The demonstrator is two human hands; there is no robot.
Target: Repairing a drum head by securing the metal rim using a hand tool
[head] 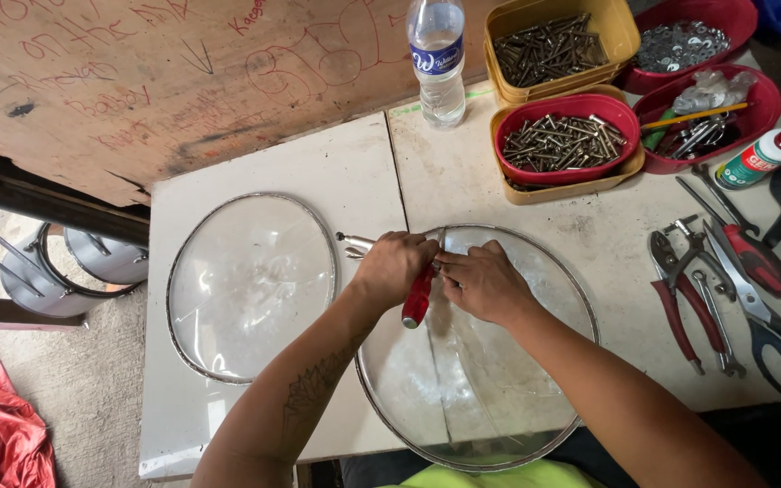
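Hands meet over the far rim of the near glass lid (476,398) on my surface (363,172): my left hand (393,267) grips red pliers (418,303) that point away from me, and my right hand (484,285) pinches the rim just beside them.

Two bare forearms, no sleeves, no gloves, left hand (393,267) and right hand (485,282) without rings, dark leaf-pattern tattoo (312,387) along left forearm, lime-green garment (490,475) at bottom edge
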